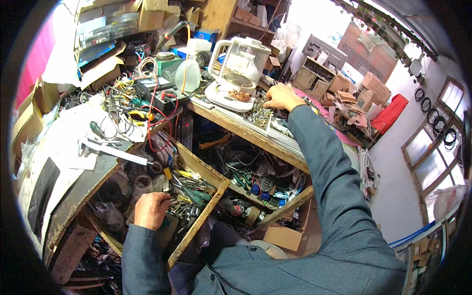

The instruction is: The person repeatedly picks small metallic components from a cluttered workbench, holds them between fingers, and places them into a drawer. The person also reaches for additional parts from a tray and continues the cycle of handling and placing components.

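Note:
My right hand [282, 97] reaches out over a pile of small screws and metal parts [259, 117] on the bench top. Its fingers are bent down and drawn together at the pile's edge; what they hold, if anything, is hidden. Close by stands a glass electric kettle [244, 61] on a white base, with a copper-coloured bit lying at its front. My left hand [151, 210] is closed above an open wooden drawer [222, 189] full of screwdrivers, pliers and other tools [194, 199]. A pinch of thumb and fingers shows there, but nothing in it can be made out.
A caliper [118, 151] lies on the left bench, near yellow-handled pliers [141, 116] and a black meter [164, 98] with red leads. A white tray of small parts [280, 129] sits under my right forearm. Cardboard boxes [376, 88] and a red bag [390, 113] are piled at right.

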### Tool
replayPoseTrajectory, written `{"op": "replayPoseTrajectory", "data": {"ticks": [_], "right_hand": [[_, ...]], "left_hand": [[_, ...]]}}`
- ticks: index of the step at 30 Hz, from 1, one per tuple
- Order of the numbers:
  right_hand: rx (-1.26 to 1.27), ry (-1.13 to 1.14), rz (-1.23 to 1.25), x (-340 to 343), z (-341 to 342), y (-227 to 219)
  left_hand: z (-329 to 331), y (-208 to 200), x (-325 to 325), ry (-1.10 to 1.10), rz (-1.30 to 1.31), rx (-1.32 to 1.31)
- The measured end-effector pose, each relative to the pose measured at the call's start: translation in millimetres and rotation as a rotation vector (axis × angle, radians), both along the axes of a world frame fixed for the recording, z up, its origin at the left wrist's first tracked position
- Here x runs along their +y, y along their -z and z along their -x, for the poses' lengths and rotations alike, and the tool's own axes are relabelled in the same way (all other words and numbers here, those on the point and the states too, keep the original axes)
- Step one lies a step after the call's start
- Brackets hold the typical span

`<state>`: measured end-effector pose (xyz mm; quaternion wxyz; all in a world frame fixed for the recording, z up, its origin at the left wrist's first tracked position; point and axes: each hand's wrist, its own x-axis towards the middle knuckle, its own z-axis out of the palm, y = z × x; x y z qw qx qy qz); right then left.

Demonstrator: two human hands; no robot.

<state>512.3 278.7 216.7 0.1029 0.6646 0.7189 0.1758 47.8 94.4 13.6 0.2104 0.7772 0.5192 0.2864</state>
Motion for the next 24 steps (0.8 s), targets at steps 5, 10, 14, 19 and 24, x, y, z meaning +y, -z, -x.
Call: {"op": "replayPoseTrajectory", "data": {"ticks": [5,10,14,19,24], "right_hand": [[-0.018,-0.049,-0.077,1.1,-12.8,5.0],[0.079,-0.275,-0.162,-0.5,-3.7,4.1],[0.242,-0.447,-0.045,-0.7,7.2,7.7],[0.217,-0.308,-0.024,-1.1,16.8,16.5],[0.170,-0.235,0.037,-7.1,16.1,4.5]], "left_hand": [[-3.1,-4.0,0.1,0.003,0.002,0.010],[-3.1,-1.4,-0.1,0.009,-0.002,0.015],[-4.1,-3.6,-1.6,0.006,0.008,0.013],[-3.3,-2.5,-1.8,-0.001,0.019,0.019],[-1.8,-0.4,-1.0,0.014,0.005,0.013]]}}
